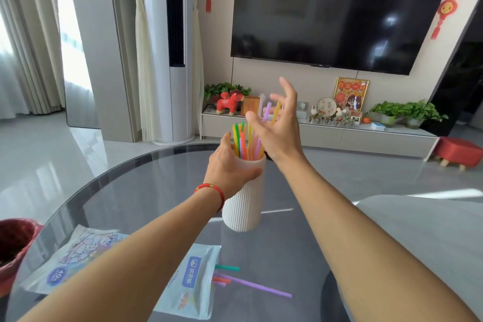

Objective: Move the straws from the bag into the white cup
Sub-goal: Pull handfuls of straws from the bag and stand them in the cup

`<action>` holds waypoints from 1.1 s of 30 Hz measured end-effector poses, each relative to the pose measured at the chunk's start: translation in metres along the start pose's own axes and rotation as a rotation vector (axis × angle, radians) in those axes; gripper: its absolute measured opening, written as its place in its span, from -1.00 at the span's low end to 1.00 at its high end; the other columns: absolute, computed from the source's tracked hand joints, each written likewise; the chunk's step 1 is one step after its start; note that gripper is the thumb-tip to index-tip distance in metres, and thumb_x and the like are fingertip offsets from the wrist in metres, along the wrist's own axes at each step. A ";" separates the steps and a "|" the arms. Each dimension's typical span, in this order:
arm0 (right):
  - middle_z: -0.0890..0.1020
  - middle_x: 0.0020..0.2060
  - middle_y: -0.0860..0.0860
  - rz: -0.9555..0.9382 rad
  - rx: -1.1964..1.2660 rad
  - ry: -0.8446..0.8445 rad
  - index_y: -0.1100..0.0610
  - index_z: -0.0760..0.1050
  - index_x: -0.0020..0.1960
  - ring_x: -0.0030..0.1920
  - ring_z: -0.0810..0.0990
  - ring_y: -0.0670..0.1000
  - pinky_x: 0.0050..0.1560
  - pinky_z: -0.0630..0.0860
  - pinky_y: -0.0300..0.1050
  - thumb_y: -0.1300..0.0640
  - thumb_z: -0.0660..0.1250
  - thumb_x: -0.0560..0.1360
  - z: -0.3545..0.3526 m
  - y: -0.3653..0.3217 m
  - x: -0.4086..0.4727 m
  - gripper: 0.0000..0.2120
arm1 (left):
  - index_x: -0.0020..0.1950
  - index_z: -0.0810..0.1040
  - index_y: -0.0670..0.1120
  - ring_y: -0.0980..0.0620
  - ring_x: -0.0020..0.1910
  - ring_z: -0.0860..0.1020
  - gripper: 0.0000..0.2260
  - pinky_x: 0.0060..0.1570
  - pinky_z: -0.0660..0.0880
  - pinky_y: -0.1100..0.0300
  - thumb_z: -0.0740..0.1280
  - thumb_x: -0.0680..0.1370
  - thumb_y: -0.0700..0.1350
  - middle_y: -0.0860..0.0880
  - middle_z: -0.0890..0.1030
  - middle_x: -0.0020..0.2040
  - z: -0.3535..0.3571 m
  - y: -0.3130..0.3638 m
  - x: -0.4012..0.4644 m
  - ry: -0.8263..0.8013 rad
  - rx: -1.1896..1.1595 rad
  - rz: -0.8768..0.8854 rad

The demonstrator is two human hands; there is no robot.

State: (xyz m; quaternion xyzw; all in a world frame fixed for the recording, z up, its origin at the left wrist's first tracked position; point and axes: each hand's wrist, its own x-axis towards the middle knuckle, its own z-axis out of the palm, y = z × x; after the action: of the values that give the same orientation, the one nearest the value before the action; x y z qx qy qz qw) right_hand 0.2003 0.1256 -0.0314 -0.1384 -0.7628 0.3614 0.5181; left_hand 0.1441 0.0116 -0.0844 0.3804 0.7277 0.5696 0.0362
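Observation:
A tall ribbed white cup (245, 206) stands near the middle of the glass table, with several coloured straws (244, 142) upright in it. My left hand (230, 165) grips the cup's upper wall from the left. Above and right of the rim, my right hand (278, 123) hovers with fingers spread, touching the straw tops but holding none. A pale blue straw bag (192, 285) lies flat at the near edge. Out of its right side stick a few straws, and a long purple straw (257, 285) reaches furthest.
A second printed plastic bag (78, 248) lies at the table's near left. A red basket (13, 246) sits beyond the left edge of the round glass table (300, 243). A TV, a low cabinet with ornaments and a red stool (460, 151) stand farther off.

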 end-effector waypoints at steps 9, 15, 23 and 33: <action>0.55 0.47 0.07 -0.047 -0.345 -0.390 0.10 0.42 0.54 0.46 0.50 0.09 0.41 0.44 -0.01 -0.03 0.22 0.72 -0.011 0.006 -0.003 -0.57 | 0.16 0.32 0.18 0.28 -0.11 0.56 -0.48 -0.30 0.42 0.57 0.56 0.37 -0.01 0.18 0.57 -0.04 -0.001 -0.001 -0.001 -0.030 -0.011 0.000; 0.48 0.53 0.05 -0.174 -0.360 -0.404 0.01 0.32 0.60 0.48 0.46 0.02 0.33 0.44 -0.05 -0.08 0.11 0.75 -0.011 -0.004 0.001 -0.55 | 0.18 0.34 0.16 0.22 -0.08 0.58 -0.47 -0.28 0.41 0.44 0.57 0.37 0.00 0.12 0.59 0.01 0.000 -0.003 0.001 -0.042 0.001 -0.010; 0.43 0.55 0.08 -0.182 -0.498 -0.463 0.14 0.36 0.58 0.56 0.34 0.05 0.47 0.24 -0.13 -0.03 0.03 0.77 -0.023 -0.023 -0.002 -0.54 | 0.60 0.07 -0.09 -0.04 0.40 0.41 -0.10 0.31 0.43 0.07 0.55 0.42 -0.07 -0.09 0.39 0.48 -0.011 -0.018 -0.013 -0.203 0.123 -0.050; 0.65 0.01 -0.04 0.113 -0.527 -0.826 0.06 0.64 0.15 -0.01 0.61 -0.01 0.13 0.57 0.08 -0.03 0.48 0.55 -0.076 0.035 -0.182 -0.76 | 0.64 -0.11 0.02 0.04 0.62 -0.03 0.17 0.54 -0.14 -0.36 0.24 0.24 0.60 0.09 0.05 0.63 -0.092 -0.123 -0.133 -0.688 0.857 0.106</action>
State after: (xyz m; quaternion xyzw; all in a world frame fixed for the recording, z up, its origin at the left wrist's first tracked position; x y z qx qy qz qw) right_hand 0.3399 0.0747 -0.1664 -0.1512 -0.9611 0.2085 0.0994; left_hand 0.1305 -0.1491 -0.2081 0.5613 0.8206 0.0662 0.0850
